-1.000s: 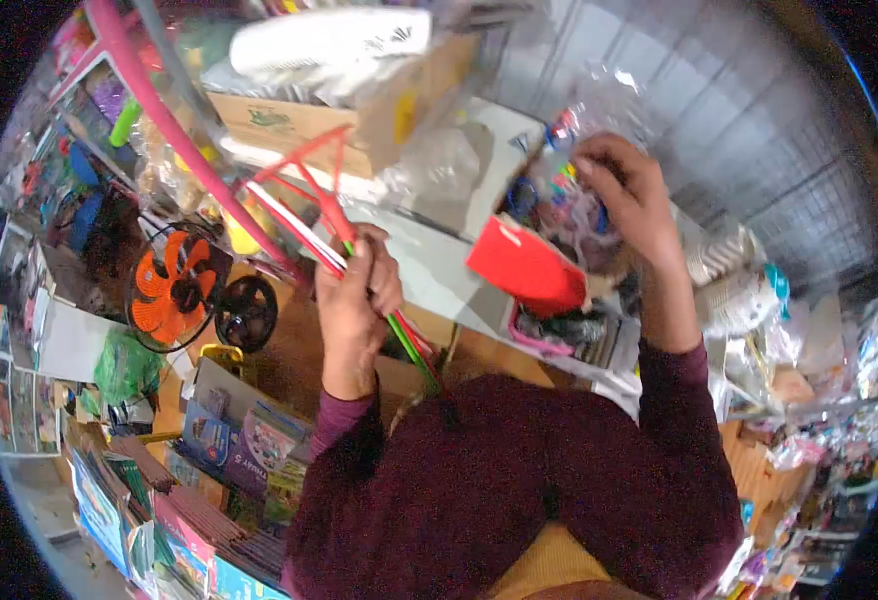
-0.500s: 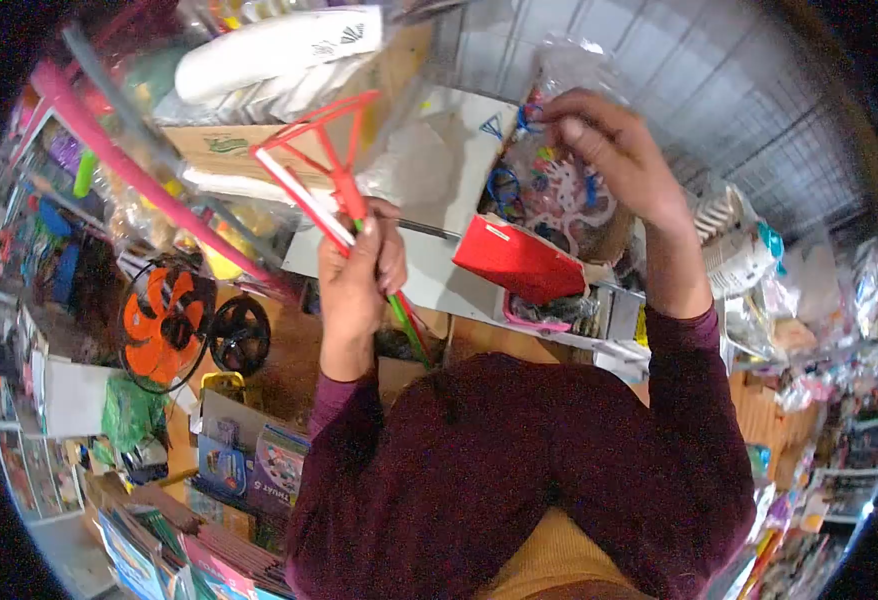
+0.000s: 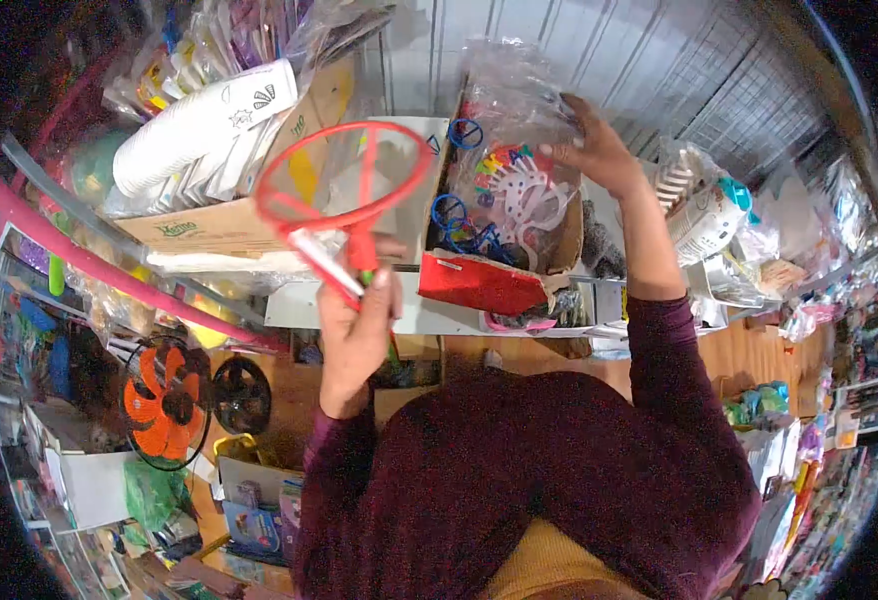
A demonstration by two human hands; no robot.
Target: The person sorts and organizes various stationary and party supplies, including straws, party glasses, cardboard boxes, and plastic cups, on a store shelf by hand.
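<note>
My left hand (image 3: 357, 335) is closed round a bundle of thin sticks. Its top piece is a red plastic ring with spokes (image 3: 294, 150), tilted toward me, and a white strip (image 3: 324, 262) lies along it. My right hand (image 3: 604, 155) is at the right side of an open red box (image 3: 484, 288), fingers apart, fingertips right by a clear plastic bag (image 3: 519, 90). Inside the box are blue spoked rings (image 3: 449, 210), white cut-out shapes (image 3: 529, 195) and small coloured letters.
A carton (image 3: 204, 228) holding stacked white paper cups (image 3: 204, 125) stands to the left. Bagged goods (image 3: 699, 215) sit right of the red box. A pink tube (image 3: 109, 280) slants along the left, above an orange-bladed fan (image 3: 164, 400) on the floor.
My right hand has let go of a blue ring and moved to the box's right side, fingers spreading. The red ring in my left hand has turned to face the camera more.
</note>
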